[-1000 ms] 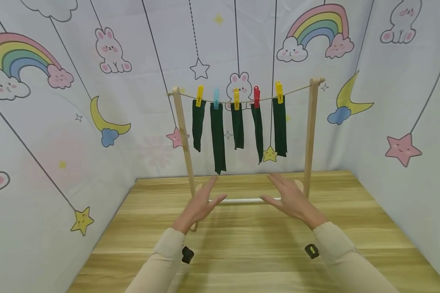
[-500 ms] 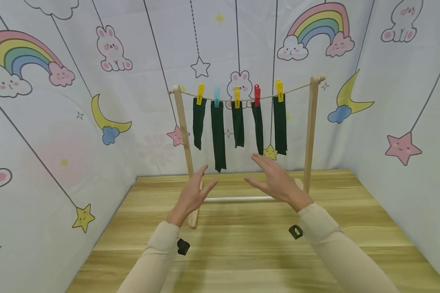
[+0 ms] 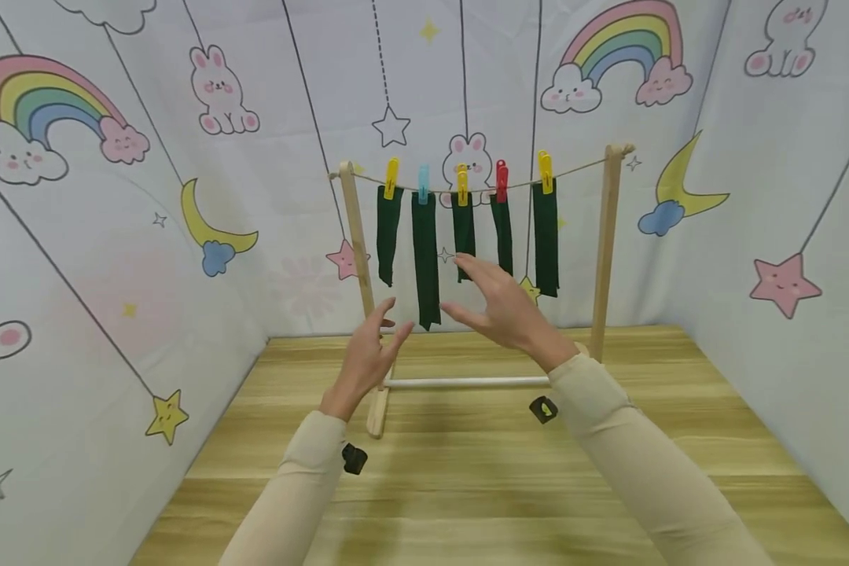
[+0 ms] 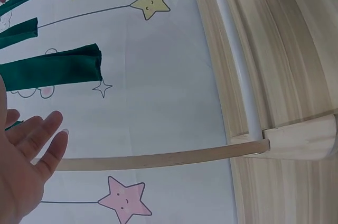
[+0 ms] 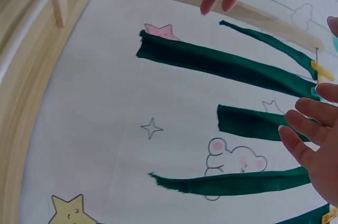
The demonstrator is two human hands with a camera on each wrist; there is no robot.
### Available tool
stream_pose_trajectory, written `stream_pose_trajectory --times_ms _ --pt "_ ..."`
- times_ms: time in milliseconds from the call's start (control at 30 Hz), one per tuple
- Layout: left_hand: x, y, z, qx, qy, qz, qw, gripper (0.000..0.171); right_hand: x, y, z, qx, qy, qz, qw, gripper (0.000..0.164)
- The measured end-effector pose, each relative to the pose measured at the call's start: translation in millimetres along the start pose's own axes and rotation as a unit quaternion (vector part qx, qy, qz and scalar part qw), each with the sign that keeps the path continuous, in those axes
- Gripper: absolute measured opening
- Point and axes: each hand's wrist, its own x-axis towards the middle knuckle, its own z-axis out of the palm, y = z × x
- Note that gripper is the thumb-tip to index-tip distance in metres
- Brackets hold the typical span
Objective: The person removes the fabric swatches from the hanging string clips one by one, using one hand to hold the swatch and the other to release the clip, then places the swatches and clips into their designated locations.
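Cord [image 3: 580,167] sags between the tops of a wooden left post [image 3: 354,212] and a wooden right post [image 3: 606,251], with dark green strips clipped along it. From left to right in the head view, the leftmost strip [image 3: 388,236] hangs from a yellow peg [image 3: 392,179], the long second strip [image 3: 425,259] from a blue peg [image 3: 424,185], the short third strip [image 3: 464,224] from another yellow peg, the fourth strip [image 3: 501,236] from a red peg [image 3: 501,181], and the rightmost strip [image 3: 548,244] from one more yellow peg. A white rod [image 3: 460,383] joins the posts low down, just above the table [image 3: 481,487].

The left hand [image 3: 365,354] is raised near the left post, below the end of the leftmost strip; its thumb and fingers stand apart, holding nothing. The right hand [image 3: 504,306] is also wide, with nothing in its grasp; it covers the lower ends of the third and fourth strips in the head view, its thumb just beside the second strip's lower end. Whether it touches any strip cannot be told. Behind hangs a pale backdrop [image 3: 290,196] printed with rabbits, rainbows, moons and stars.
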Motion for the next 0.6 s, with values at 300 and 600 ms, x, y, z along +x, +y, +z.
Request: stream_pose_trajectory --times_ms 300,600 --pt "11.9 2.7 -6.1 0.002 0.061 0.027 0.9978 0.054 28 -12 -8 0.015 0.007 -0.003 1.000 0.073" --pt "33.1 11.8 -7.9 -0.008 0.137 0.080 0.9874 0.047 53 -20 -17 0.048 0.028 -0.003 0.998 0.070"
